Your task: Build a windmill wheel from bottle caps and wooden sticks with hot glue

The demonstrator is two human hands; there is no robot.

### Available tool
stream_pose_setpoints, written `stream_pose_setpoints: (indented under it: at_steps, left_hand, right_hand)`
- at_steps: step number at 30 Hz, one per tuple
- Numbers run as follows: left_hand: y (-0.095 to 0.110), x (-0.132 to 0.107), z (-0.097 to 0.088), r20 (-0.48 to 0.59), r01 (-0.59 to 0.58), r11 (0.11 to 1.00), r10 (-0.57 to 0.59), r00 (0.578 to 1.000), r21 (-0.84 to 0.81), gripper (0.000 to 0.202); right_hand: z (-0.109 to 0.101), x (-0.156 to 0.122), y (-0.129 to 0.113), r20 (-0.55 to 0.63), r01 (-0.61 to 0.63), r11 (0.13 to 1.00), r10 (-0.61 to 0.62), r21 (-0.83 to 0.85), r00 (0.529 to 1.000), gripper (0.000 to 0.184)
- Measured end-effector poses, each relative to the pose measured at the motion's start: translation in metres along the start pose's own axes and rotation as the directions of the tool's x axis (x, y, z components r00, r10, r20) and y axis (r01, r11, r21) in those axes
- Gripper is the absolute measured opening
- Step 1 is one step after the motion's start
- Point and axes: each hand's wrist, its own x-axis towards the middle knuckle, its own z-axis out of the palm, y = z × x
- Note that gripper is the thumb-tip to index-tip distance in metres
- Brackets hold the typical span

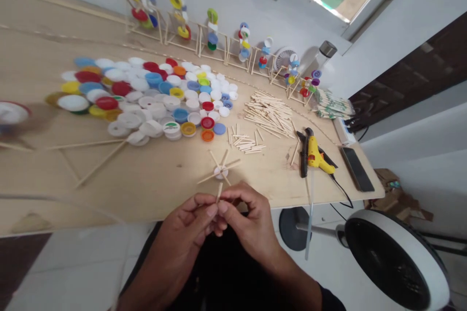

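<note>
Both hands meet at the table's front edge, fingertips pinched around one short wooden stick (219, 191) that points up and away. My left hand (193, 221) grips it from the left, my right hand (251, 218) from the right; its lower end is hidden by the fingers. Just beyond them lies a white bottle cap (221, 172) with several thin sticks spread out from it like spokes. Short cut sticks (248, 145) are scattered farther off, in front of a heap of longer sticks (269, 112).
Many coloured bottle caps (171, 103) cover the table's left middle. A yellow glue gun (316, 156) rests on the right, near a phone (356, 169). Stick frames with cap wheels (212, 39) line the wall. A round fan (394, 257) stands beside the table at lower right.
</note>
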Motion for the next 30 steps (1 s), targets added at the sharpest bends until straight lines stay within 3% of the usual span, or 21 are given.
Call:
stream_pose_setpoints:
  at_steps: [5, 7, 8, 9, 11, 13, 15, 18, 21, 23, 30]
  left_hand:
    - [-0.001, -0.003, -0.005, 0.036, -0.095, 0.976, 0.09, 0.995, 0.196, 0.025]
    - [0.001, -0.004, -0.01, 0.046, -0.208, 0.892, 0.207, 0.977, 0.402, 0.02]
    - [0.002, -0.003, -0.013, 0.043, -0.291, 0.804, 0.316, 0.948, 0.518, 0.017]
    - [0.004, -0.001, -0.017, 0.052, -0.376, 0.686, 0.444, 0.895, 0.623, 0.014]
    - [0.009, 0.006, -0.024, 0.145, -0.522, 0.368, 0.695, 0.704, 0.77, 0.011]
    - [0.015, 0.018, -0.03, 0.328, -0.595, 0.086, 0.766, 0.552, 0.799, 0.011]
    - [0.018, 0.03, -0.034, 0.445, -0.591, -0.09, 0.75, 0.489, 0.801, 0.015]
    - [0.019, 0.044, -0.036, 0.529, -0.579, -0.185, 0.679, 0.509, 0.794, 0.021]
    - [0.017, 0.049, -0.036, 0.523, -0.567, -0.159, 0.637, 0.566, 0.808, 0.024]
    - [0.016, 0.049, -0.036, 0.51, -0.562, -0.139, 0.634, 0.582, 0.815, 0.024]
    - [0.013, 0.052, -0.041, 0.535, -0.568, -0.178, 0.635, 0.557, 0.803, 0.023]
  right_hand:
    - [0.005, -0.003, 0.004, -0.051, -0.096, 0.988, 0.103, 0.123, 0.993, 0.024]
    - [-0.001, 0.0, -0.001, -0.094, -0.084, 0.995, 0.09, 0.059, 0.992, 0.021]
    - [-0.006, 0.003, -0.004, -0.12, -0.065, 0.998, 0.064, -0.008, 0.991, 0.019]
    - [-0.013, 0.007, -0.006, -0.144, -0.043, 0.995, 0.029, -0.093, 0.989, 0.018]
    - [-0.028, 0.017, -0.009, -0.145, 0.004, 0.965, -0.043, -0.264, 0.988, 0.016]
    - [-0.04, 0.029, -0.008, -0.093, 0.047, 0.909, -0.093, -0.414, 0.991, 0.014]
    - [-0.048, 0.038, -0.003, -0.018, 0.096, 0.84, -0.125, -0.533, 0.992, 0.012]
    - [-0.052, 0.047, 0.005, 0.076, 0.181, 0.744, -0.173, -0.643, 0.982, 0.008]
    - [-0.051, 0.051, 0.008, 0.115, 0.224, 0.702, -0.199, -0.676, 0.973, 0.009]
    - [-0.05, 0.052, 0.007, 0.121, 0.227, 0.691, -0.199, -0.687, 0.972, 0.01]
    - [-0.05, 0.054, 0.006, 0.152, 0.238, 0.665, -0.187, -0.708, 0.971, 0.01]
